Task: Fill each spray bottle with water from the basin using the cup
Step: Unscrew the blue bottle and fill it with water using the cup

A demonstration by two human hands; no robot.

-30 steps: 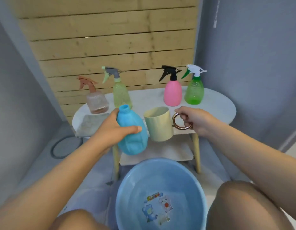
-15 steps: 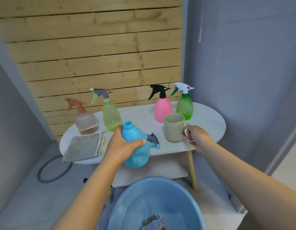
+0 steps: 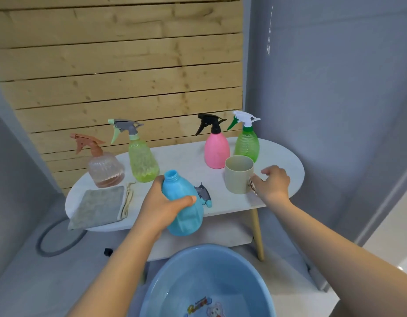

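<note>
The capless blue plastic spray bottle (image 3: 185, 208) stands almost upright, its long axis near vertical and leaning slightly left, the open threaded neck pointing up. It is held in front of the near edge of the white oval table (image 3: 287, 161), above the round blue plastic basin (image 3: 207, 284) with a cartoon print on its floor. The left hand (image 3: 162, 208) grips the bottle's body from the left, thumb laid across the front and fingers wrapped behind. Just right of the bottle, its grey and blue trigger head (image 3: 203, 195) lies on the table. The right hand (image 3: 272, 184) is at the metal ring handle of the beige cup (image 3: 239, 173), which stands upright on the table, mouth up; the fingers curl loosely beside the ring, and whether they pinch it cannot be told.
</note>
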